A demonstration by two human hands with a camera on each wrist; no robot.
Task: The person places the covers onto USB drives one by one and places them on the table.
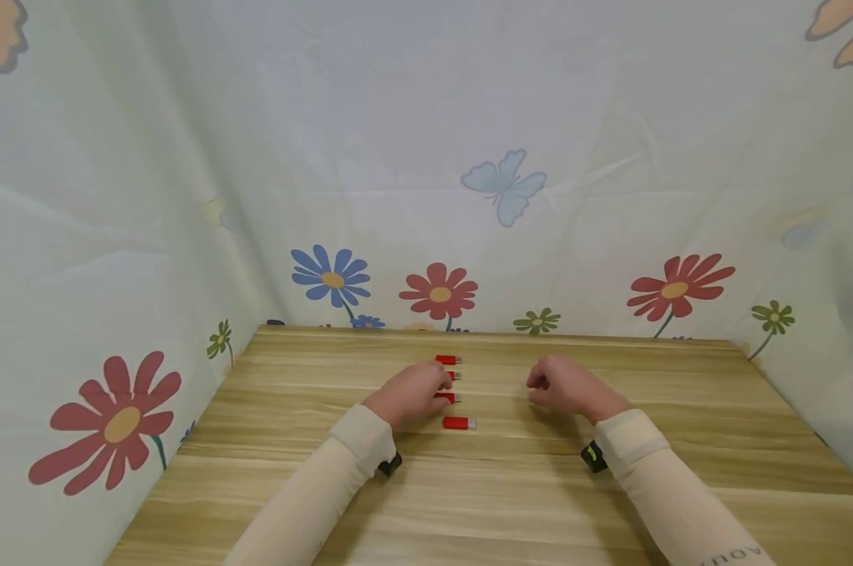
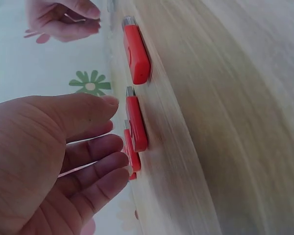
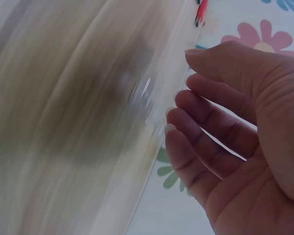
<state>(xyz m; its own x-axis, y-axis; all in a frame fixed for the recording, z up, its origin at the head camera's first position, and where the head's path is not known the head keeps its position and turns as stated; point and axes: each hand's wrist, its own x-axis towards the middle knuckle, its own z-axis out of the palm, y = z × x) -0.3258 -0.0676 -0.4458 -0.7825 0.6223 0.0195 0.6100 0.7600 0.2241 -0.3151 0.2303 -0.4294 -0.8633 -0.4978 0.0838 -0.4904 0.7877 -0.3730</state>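
Several red USB sticks with metal or clear ends lie in a column on the wooden table; the nearest stick is untouched. The left hand hovers at the left of the column, covering parts of the middle sticks. In the left wrist view, this hand has thumb and fingers apart and loosely bent beside the sticks, gripping none; whether a fingertip touches one, I cannot tell. Right of the column, the right hand is held above the table. Its relaxed, bent fingers hold nothing in the right wrist view.
The wood-grain table ends at a pale curtain with printed flowers and a butterfly, at the back and both sides. Dark devices sit at the left wrist and right wrist, below light sleeves.
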